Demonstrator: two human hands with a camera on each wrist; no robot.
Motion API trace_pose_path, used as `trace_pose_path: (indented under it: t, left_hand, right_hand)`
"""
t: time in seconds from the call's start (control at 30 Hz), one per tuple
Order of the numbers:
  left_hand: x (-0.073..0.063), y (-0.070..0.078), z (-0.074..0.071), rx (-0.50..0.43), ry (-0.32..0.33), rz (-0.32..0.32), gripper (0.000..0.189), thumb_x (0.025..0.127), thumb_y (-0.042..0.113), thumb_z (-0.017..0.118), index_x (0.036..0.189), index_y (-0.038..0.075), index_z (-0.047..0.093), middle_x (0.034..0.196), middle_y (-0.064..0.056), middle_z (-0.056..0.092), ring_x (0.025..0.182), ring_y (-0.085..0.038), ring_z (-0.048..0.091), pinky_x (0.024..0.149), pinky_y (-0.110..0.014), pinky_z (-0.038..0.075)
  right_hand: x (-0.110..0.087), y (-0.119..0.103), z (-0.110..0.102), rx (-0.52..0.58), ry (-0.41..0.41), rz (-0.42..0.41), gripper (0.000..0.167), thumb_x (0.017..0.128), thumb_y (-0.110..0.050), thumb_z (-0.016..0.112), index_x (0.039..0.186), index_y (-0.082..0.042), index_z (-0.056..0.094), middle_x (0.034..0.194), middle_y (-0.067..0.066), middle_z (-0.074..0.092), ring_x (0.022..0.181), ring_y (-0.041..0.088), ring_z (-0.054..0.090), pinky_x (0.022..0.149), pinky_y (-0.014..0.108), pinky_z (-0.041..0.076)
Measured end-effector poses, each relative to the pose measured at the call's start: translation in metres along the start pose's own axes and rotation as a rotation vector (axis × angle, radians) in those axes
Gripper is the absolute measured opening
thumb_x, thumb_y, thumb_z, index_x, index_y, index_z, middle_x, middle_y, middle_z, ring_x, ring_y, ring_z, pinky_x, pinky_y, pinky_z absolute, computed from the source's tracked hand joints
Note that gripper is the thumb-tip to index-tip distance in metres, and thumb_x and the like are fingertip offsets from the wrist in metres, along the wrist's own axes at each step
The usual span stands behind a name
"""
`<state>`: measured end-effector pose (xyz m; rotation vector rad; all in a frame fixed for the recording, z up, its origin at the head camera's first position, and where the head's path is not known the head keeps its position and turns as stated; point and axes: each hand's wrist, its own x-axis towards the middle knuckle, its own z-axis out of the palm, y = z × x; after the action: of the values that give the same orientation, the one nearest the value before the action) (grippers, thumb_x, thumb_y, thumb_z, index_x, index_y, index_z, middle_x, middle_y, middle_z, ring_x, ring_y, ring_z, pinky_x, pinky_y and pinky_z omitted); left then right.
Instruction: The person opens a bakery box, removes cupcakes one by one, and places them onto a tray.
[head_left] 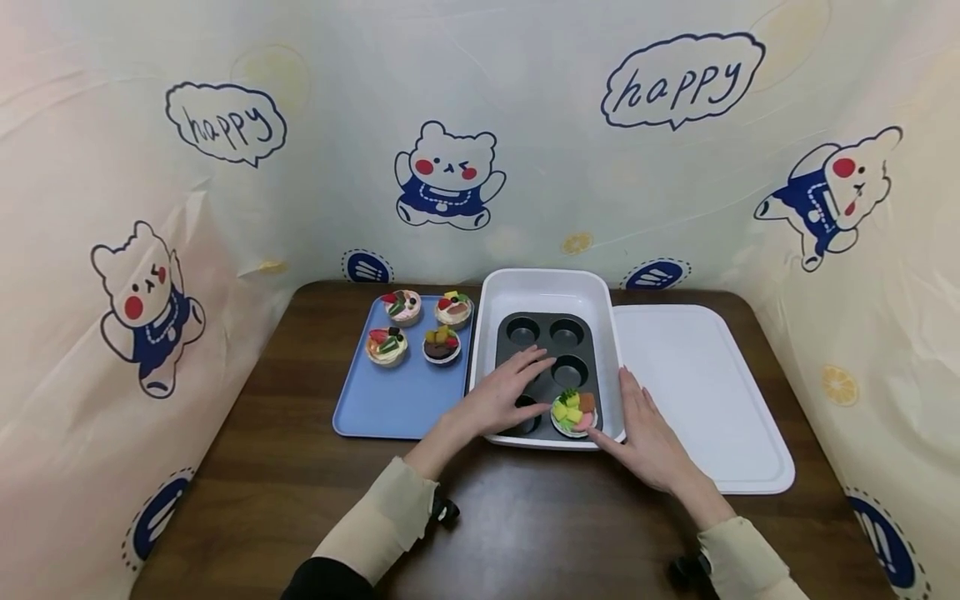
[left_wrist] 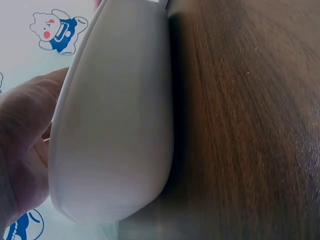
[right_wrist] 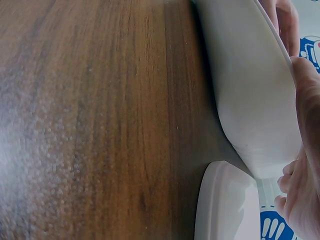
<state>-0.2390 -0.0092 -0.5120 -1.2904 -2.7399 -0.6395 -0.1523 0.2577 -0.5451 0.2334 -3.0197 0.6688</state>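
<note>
In the head view a dark muffin pan (head_left: 545,329) lies inside a deep white plastic bin (head_left: 551,292). A toy cupcake (head_left: 573,412) topped with yellow, green, brown and pink pieces sits at the pan's front right well. My left hand (head_left: 498,392) reaches over the pan's left side with fingers spread, the thumb tip close beside the cupcake. My right hand (head_left: 648,433) is at the bin's right rim, its fingers straight along the outside. The right thumb reaches over the rim to the cupcake's edge; contact is unclear. Both wrist views mostly show the bin's outer wall (left_wrist: 115,115).
Left of the bin, a blue tray (head_left: 397,404) carries several toy cupcakes (head_left: 387,347) toward its back. On the right lies a flat white tray (head_left: 705,392). The brown wooden table (head_left: 540,517) meets a printed curtain behind.
</note>
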Motion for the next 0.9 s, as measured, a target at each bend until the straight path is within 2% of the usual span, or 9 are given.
trace_pose_path:
  t: [0.27,0.47,0.6,0.7,0.9]
  left_hand:
    - [0.003,0.002,0.007,-0.074,-0.075,-0.007,0.073,0.085,0.047,0.064,0.147,0.025,0.032,0.151,-0.005,0.033,0.142,-0.022,0.028,0.11,-0.043,0.034]
    - [0.005,0.003,0.009,-0.138,-0.115,0.007,0.072,0.084,0.045,0.066,0.146,0.034,0.03,0.152,0.002,0.033,0.141,-0.018,0.03,0.11,-0.042,0.033]
    - [0.005,0.006,0.011,-0.188,-0.178,0.037,0.074,0.082,0.046,0.069,0.145,0.028,0.034,0.151,0.001,0.036,0.141,-0.018,0.03,0.112,-0.042,0.031]
    - [0.005,0.009,0.014,-0.213,-0.224,0.03,0.078,0.08,0.049,0.069,0.146,0.025,0.034,0.151,0.002,0.036,0.142,-0.015,0.028,0.112,-0.041,0.031]
    - [0.009,0.012,0.023,-0.241,-0.237,0.009,0.079,0.077,0.049,0.072,0.144,0.027,0.036,0.15,0.007,0.037,0.14,-0.013,0.031,0.111,-0.039,0.033]
  right_hand:
    - [0.0,-0.001,-0.001,-0.002,0.004,-0.002,0.112,0.076,-0.074,0.053,0.152,-0.014,-0.003,0.159,0.01,0.007,0.145,0.03,0.017,0.114,0.055,0.02]
    - [0.001,0.001,0.001,0.007,0.005,-0.014,0.111,0.077,-0.073,0.052,0.152,-0.015,-0.005,0.159,0.011,0.007,0.145,0.031,0.017,0.113,0.055,0.02]
    - [0.001,0.001,0.001,0.009,0.01,-0.015,0.111,0.077,-0.073,0.053,0.152,-0.014,-0.004,0.159,0.011,0.007,0.145,0.031,0.017,0.113,0.055,0.02]
    - [0.0,-0.001,0.0,0.013,0.014,-0.011,0.112,0.076,-0.074,0.053,0.152,-0.015,-0.003,0.159,0.01,0.007,0.145,0.03,0.017,0.114,0.055,0.02]
    - [-0.001,-0.001,0.001,0.022,0.017,-0.008,0.111,0.077,-0.073,0.054,0.152,-0.015,-0.003,0.159,0.009,0.007,0.145,0.029,0.018,0.114,0.055,0.02]
